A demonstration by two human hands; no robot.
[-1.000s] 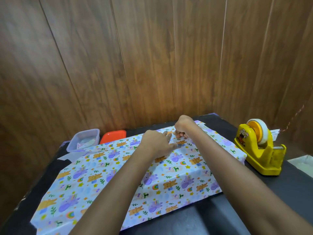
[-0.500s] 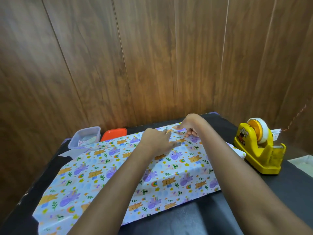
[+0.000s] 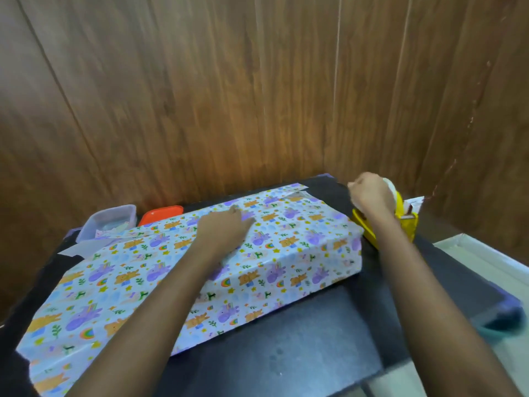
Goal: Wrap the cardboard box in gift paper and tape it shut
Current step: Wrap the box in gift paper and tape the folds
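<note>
We see our left hand (image 3: pixel 226 233) pressed flat, fingers spread, on one paper-covered cardboard box (image 3: pixel 286 247) lying mid-frame on the black counter (image 3: pixel 286 353). Our right hand (image 3: pixel 372 193), at upper right, curls closed over one yellow tape dispenser (image 3: pixel 406 224); whether it pinches tape we cannot tell. Upper left sit one clear tub (image 3: pixel 111 219) and one orange lid (image 3: pixel 161 214).

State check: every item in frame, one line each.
gift paper: folded over box, ends open
left hand: flat, pressing paper
right hand: on tape roll, closed
tape dispenser: upright, on table
clear tub: lid off
orange lid: lying flat
</note>
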